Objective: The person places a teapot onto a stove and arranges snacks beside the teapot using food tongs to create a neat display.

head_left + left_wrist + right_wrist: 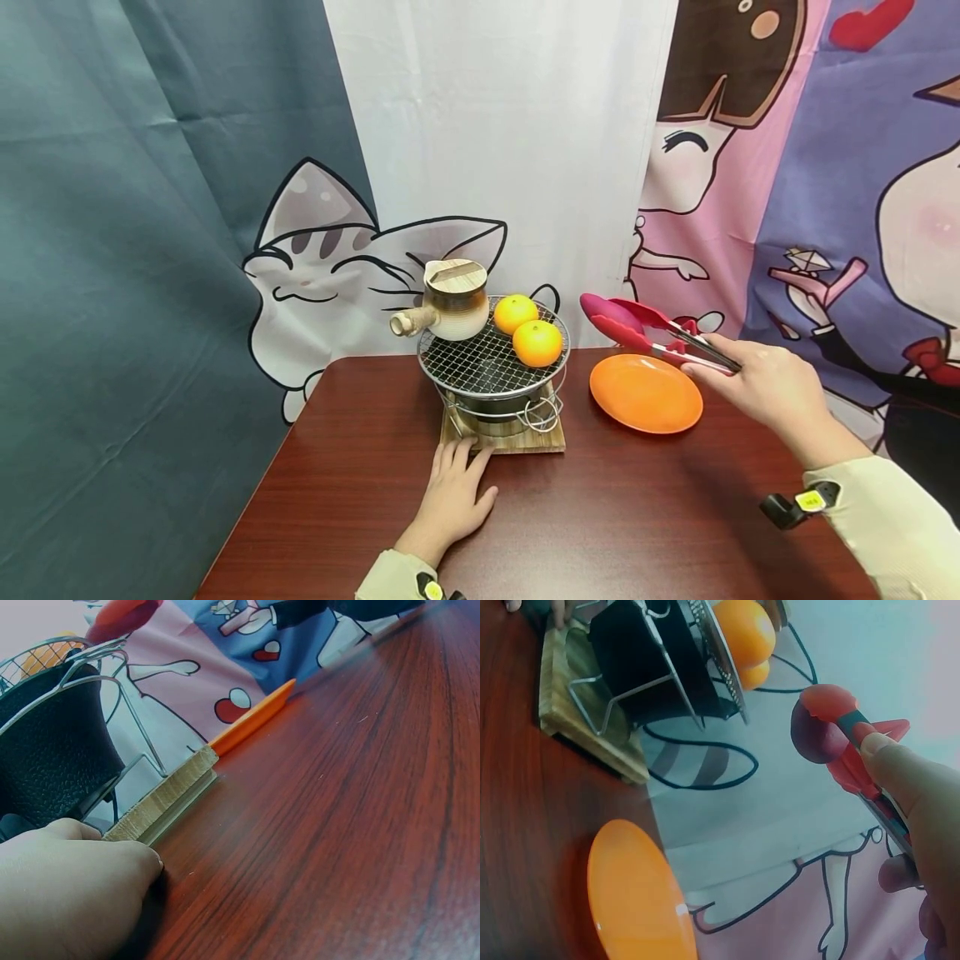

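Observation:
My right hand (772, 392) grips a pair of red-tipped tongs (632, 335), raised over the right side of the table. Pinched between the tong heads is a purple sweet potato (814, 739), above and apart from the orange plate (647, 394). The left hand (452, 500) lies with fingers extended, touching the front edge of the wooden base (543, 442). On that base stands a black stove (645, 664) with a round wire grill (480, 367). Two oranges (537, 343) and a lidded clay teapot (459, 312) with a side handle sit on the grill.
The dark red wooden table (600, 517) extends in front of the stove and to both sides. A printed cartoon curtain (495, 125) hangs close behind the table's back edge. Wire loops (542, 414) stick out from the stove's front.

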### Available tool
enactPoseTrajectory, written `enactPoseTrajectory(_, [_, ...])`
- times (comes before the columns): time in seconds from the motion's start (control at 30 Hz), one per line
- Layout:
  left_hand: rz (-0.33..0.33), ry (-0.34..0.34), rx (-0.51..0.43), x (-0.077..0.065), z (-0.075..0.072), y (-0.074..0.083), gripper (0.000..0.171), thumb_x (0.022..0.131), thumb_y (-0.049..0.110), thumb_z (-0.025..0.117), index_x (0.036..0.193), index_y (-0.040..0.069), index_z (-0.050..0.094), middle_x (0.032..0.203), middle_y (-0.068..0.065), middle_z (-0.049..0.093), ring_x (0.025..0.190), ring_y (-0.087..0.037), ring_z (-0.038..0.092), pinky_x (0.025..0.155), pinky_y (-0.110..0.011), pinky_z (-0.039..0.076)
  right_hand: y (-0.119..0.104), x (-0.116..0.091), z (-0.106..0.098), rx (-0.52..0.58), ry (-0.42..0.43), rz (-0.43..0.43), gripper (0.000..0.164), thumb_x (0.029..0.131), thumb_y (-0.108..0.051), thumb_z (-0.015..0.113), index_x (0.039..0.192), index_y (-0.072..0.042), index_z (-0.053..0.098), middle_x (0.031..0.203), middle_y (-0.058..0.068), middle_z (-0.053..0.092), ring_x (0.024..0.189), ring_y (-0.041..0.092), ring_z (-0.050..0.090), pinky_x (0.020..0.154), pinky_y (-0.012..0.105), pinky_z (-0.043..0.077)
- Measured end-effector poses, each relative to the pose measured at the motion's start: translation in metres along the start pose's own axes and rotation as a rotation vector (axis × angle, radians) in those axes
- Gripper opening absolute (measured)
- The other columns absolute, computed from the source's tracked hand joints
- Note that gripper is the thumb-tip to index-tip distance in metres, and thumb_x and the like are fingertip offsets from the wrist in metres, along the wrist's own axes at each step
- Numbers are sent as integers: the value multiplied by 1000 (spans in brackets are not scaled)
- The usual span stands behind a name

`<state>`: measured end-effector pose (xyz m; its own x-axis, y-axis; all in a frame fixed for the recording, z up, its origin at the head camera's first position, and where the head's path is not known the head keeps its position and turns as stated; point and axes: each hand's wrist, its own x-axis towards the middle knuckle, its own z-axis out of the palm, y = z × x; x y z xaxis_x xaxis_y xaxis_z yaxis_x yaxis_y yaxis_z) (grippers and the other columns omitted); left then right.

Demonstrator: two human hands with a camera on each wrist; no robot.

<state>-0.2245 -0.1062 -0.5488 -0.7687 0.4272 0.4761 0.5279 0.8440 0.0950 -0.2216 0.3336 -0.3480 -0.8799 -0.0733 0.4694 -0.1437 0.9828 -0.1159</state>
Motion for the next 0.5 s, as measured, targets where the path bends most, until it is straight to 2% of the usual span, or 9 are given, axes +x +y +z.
enactPoseTrajectory(0.23, [10,20,-3,0,0,0,61,84,38,71,140,17,58,140,-14,48,131,-37,42,110,-65,30,-9,3,-6,2,-10,-18,76,85,-68,64,139,-14,62,114,31,67,83,42,63,60,55,52])
enactPoseTrajectory(0.5, [23,50,-2,-1,0,1,60,82,36,73,137,16,59,137,-14,49,128,-38,44,107,-65,33,-19,1,-11,22,55,-59,74,82,-63,71,135,-12,66,111,29,69,78,39,63,58,53,51])
